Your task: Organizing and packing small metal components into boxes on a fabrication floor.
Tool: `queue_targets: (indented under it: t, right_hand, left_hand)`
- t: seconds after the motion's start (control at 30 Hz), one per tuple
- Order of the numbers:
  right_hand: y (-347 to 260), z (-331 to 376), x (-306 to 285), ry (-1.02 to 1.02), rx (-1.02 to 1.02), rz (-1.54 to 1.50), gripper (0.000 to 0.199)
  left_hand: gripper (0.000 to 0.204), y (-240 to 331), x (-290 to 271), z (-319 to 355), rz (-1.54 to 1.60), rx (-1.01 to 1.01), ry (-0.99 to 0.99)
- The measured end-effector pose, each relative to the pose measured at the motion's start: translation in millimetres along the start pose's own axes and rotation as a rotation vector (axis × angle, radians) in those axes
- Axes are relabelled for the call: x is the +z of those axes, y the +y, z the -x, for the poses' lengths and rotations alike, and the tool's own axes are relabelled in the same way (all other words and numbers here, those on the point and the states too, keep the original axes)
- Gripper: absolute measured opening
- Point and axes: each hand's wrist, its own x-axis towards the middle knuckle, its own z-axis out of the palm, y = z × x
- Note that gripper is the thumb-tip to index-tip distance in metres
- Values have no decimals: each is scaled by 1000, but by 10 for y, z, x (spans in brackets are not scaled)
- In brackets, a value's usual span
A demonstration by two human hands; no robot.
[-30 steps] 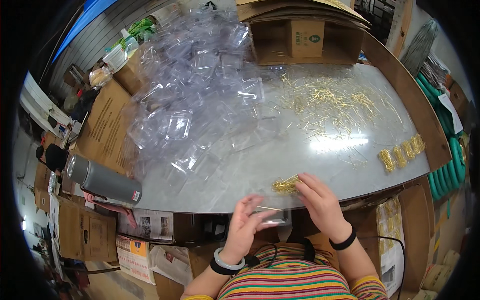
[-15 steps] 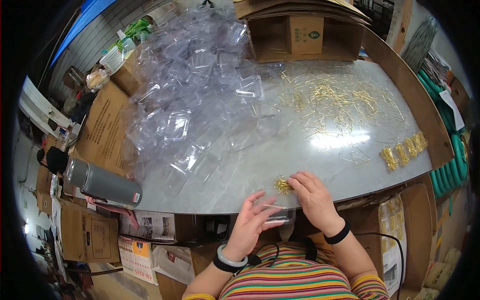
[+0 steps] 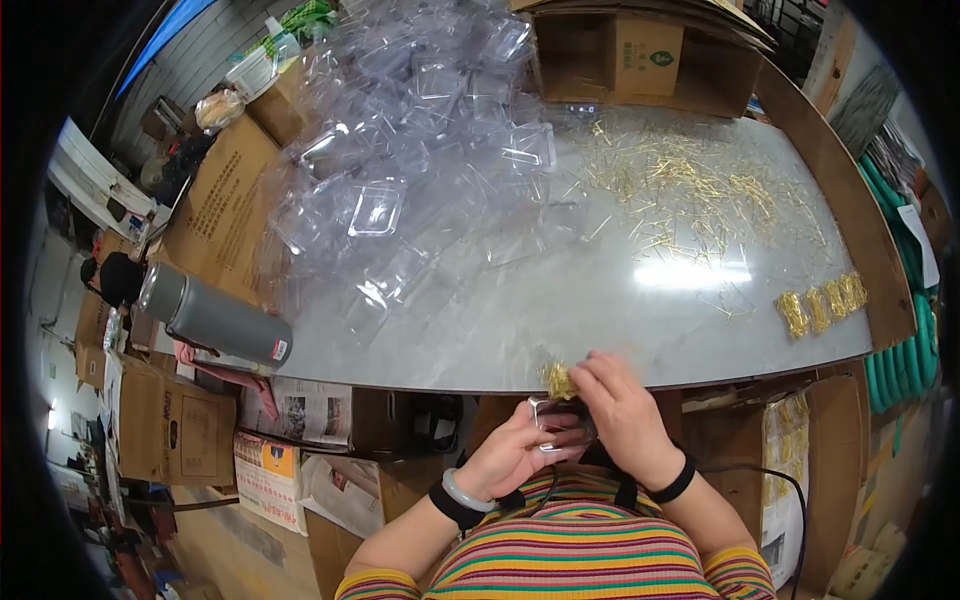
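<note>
At the table's front edge, my left hand (image 3: 506, 452) is closed around a small clear plastic box (image 3: 547, 414), its fingers showing through the plastic. My right hand (image 3: 622, 410) pinches a bundle of thin gold wire hooks (image 3: 557, 380) just above the box; its fingers are partly blurred. Toward the far right lies a loose scatter of gold wire hooks (image 3: 690, 190). Several tied-looking gold bundles (image 3: 822, 305) stand in a row near the table's right edge.
A large heap of clear plastic boxes (image 3: 410, 150) covers the far left of the grey table (image 3: 480, 325). A grey flask (image 3: 225, 325) lies at the left edge. An open cardboard box (image 3: 715, 80) stands at the back, and a cardboard strip (image 3: 835, 190) borders the right side.
My right hand has drawn the gold bundle toward me to the table edge, above the box. My left hand has brought the clear box up beneath it. The view has shifted slightly.
</note>
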Motion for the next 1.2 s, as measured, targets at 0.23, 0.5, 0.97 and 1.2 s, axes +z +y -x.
queue_targets:
  t: [0.23,0.5,0.97,1.2]
  right_hand:
    - [-190,341,-9,-29,-51,-213,44]
    - [36,-41,-61,213,18,-200,34]
    - [226,-201,-93,187,-47,-33,39]
    - [269,-185,-172,155,-77,-98,33]
  left_hand:
    - [53,-27,38,166,0,-8,-114]
    - [62,332,333,-216,-507,373,-82]
    - [78,427,110,-434,-1977,910,288]
    - [71,372,179,-466,-2065,916,376]
